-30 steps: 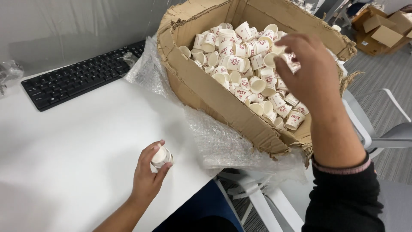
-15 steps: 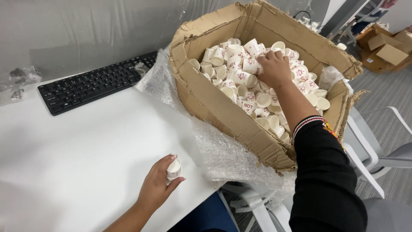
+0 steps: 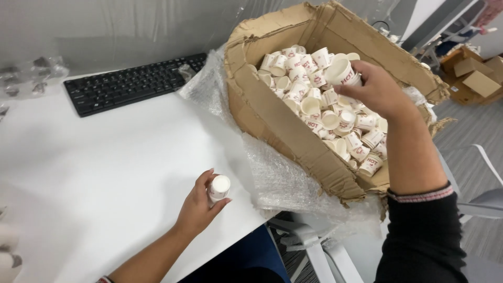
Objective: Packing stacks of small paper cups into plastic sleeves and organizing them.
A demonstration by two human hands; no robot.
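Two cups | left hand [image 3: 196,209] fingers clamp upright stack [image 3: 218,188] | right hand [image 3: 378,91] fingers clamp cup [image 3: 339,71], mouth tilted left

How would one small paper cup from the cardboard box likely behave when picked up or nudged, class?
Probably very light: the right hand lifts one paper cup with just its fingertips. Likely easy to crush, since the walls look thin. Apt to tip and roll: most cups in the cardboard box lie tumbled on their sides.

Rough, torn brown cardboard box [image 3: 272,112] is lying on crinkly clear bubble wrap [image 3: 285,181], holding matt white paper cups [image 3: 309,86], while the smooth white table [image 3: 105,167] is carrying a matt black plastic keyboard [image 3: 133,84].
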